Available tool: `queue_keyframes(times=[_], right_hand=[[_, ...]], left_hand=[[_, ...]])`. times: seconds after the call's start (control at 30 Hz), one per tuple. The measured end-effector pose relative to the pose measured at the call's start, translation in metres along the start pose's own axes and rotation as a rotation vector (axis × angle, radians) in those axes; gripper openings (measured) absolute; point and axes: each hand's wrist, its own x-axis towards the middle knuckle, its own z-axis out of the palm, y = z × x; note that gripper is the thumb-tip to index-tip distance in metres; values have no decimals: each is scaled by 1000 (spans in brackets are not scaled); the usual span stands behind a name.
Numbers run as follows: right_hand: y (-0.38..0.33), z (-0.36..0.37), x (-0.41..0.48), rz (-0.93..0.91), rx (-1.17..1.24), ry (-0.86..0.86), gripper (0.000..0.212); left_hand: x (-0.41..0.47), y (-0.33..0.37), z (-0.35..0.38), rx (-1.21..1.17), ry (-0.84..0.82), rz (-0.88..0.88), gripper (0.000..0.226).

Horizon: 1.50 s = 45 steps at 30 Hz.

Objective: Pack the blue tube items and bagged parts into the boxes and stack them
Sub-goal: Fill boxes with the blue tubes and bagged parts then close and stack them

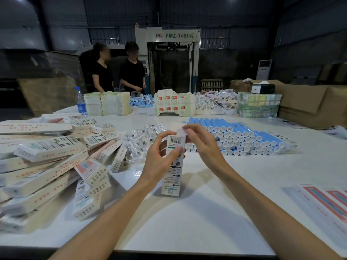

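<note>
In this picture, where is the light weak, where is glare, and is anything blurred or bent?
Head view: the hall behind is dark, the white table bright. Head view: a small glare spot lies on the table left of the box. Head view: the right hand is blurred at the box top. Head view: the table's near edge bows.

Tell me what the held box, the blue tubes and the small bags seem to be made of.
The box looks like thin matte card, printed, flap folded. The blue tubes: probably plastic, smooth, slightly shiny, with white caps. The small bags: clear plastic film, crinkled and glinting.
</note>
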Motion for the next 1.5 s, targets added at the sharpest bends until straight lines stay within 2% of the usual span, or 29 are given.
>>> queue_keyframes(times=[0.07,0.17,0.27,0.33,0.43,0.57,0.73,0.97,1.27,1.5], right_hand=[[-8,-3,10,39,51,13,20],[-14,-9,29,78,-54,-107,25],[-11,-10,40,21,-144,-167,15],[-5,-6,39,-62,-246,-142,6],[7,-3,35,-107,-334,-61,7],[7,-2,34,-96,-286,-76,6],[0,-5,31,3,-96,-144,26],[1,-10,29,112,-1,-106,11],[-13,-18,37,137,-69,-192,10],[-23,-24,48,144,-139,-303,12]], left_hand=[[0,0,0,-1,-4,-10,44],[0,0,-1,-17,-14,-11,43],[0,0,-2,-28,-9,-24,42],[0,-2,-3,-39,-7,-44,42],[-2,-3,-1,-57,-12,-76,42],[-2,-4,-1,-56,-5,-87,43],[1,-5,-5,-63,18,-112,45],[-2,-1,-3,-31,-34,-56,44],[-1,-3,-5,-48,-60,-44,59],[2,-7,-10,87,-97,-1,66]])
